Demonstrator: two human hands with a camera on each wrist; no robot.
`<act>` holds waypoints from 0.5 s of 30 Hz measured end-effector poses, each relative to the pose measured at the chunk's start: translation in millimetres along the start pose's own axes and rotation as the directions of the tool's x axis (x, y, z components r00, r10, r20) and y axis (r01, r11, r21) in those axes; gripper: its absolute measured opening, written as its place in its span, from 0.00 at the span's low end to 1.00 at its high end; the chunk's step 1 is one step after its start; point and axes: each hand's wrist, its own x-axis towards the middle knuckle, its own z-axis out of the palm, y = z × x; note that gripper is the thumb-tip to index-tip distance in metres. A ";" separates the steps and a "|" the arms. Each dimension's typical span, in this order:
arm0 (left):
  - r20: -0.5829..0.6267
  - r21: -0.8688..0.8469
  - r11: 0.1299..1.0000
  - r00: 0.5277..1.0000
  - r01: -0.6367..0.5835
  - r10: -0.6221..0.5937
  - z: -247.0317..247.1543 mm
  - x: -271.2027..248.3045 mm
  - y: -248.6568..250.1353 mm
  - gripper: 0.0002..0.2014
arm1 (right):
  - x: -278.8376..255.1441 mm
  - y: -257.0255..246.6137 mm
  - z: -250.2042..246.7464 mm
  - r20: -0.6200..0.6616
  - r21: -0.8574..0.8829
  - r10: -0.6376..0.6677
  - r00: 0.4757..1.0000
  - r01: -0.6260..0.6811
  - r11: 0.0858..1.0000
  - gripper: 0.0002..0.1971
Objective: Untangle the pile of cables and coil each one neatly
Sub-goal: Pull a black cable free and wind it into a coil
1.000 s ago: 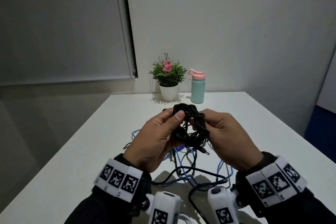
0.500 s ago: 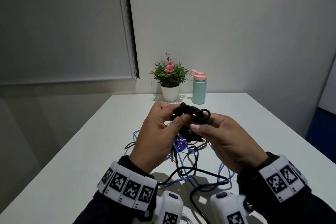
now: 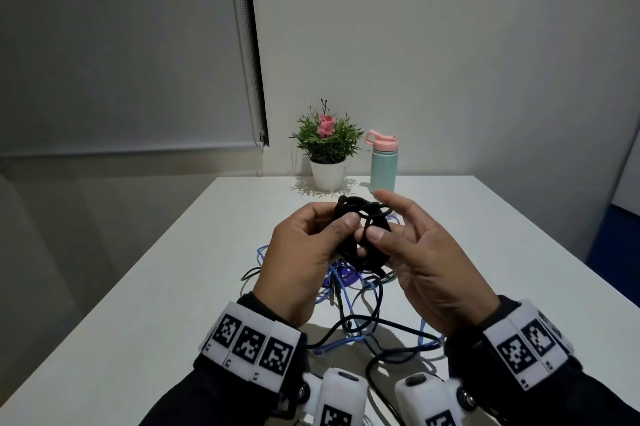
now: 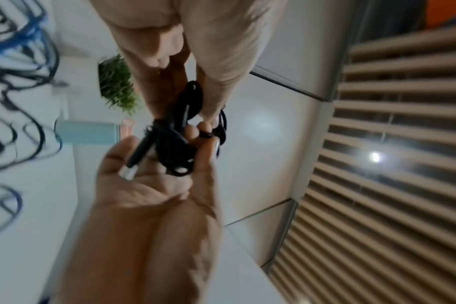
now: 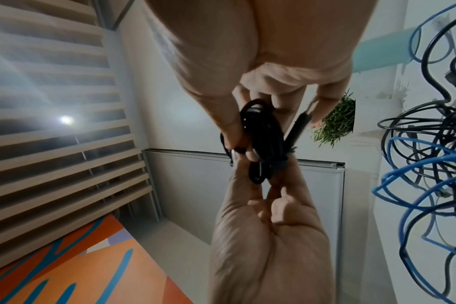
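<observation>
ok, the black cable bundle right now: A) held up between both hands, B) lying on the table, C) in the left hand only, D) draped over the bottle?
A: the black cable bundle sits above the table, gripped by the left hand while the right hand pinches a loop with thumb and fingertip.

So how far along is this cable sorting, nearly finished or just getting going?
Early on, it seems. No finished coil lies on the table. In hand: a black cable bundle held up between the left hand and right hand, which pinches one loop; its plug end is loose. Left: the blue and black tangle beneath the hands, plainly knotted together in the right wrist view.
</observation>
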 end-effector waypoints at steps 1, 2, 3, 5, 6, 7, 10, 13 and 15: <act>0.001 -0.079 0.997 1.000 0.024 -0.024 2.0 -0.6 0.7 0.11 | -0.5 -0.5 0.5 -0.003 -0.017 -0.005 1.000 0.005 1.000 0.25; 0.000 -0.152 0.987 0.999 0.048 -0.049 3.8 -0.8 1.6 0.16 | -0.9 -0.2 1.0 -0.011 -0.032 -0.005 1.000 0.005 0.999 0.22; -0.001 -0.220 0.973 0.997 0.071 -0.073 4.7 -0.6 2.9 0.20 | -1.5 -0.2 2.2 -0.014 -0.047 0.001 1.000 -0.002 0.999 0.20; -0.001 -0.312 0.946 0.996 0.085 -0.090 5.9 -0.5 6.4 0.25 | -2.9 -1.1 4.7 0.030 -0.082 0.019 0.999 -0.017 0.997 0.19; -0.001 -0.317 0.945 0.996 0.080 -0.085 6.0 -0.1 7.2 0.25 | -3.7 -2.2 5.5 0.074 -0.098 0.033 0.997 -0.025 0.995 0.20; 0.000 -0.295 0.953 0.997 0.072 -0.075 6.0 0.0 7.2 0.25 | -4.2 -3.5 6.2 0.116 -0.116 0.047 0.992 -0.034 0.993 0.21; 0.026 -0.210 0.976 0.999 0.047 -0.042 7.3 -1.6 5.3 0.23 | -6.3 -7.6 7.9 0.079 -0.267 0.034 0.996 -0.012 0.964 0.19; 0.029 -0.203 0.979 1.000 0.004 0.002 4.6 -1.4 4.4 0.18 | -7.9 -9.4 11.2 0.021 -0.459 -0.088 0.996 0.088 0.884 0.15; -0.008 -0.127 0.989 0.998 -0.070 0.069 -0.1 -1.2 5.0 0.19 | -7.3 -11.1 13.6 -0.008 -0.585 -0.140 0.990 0.109 0.804 0.17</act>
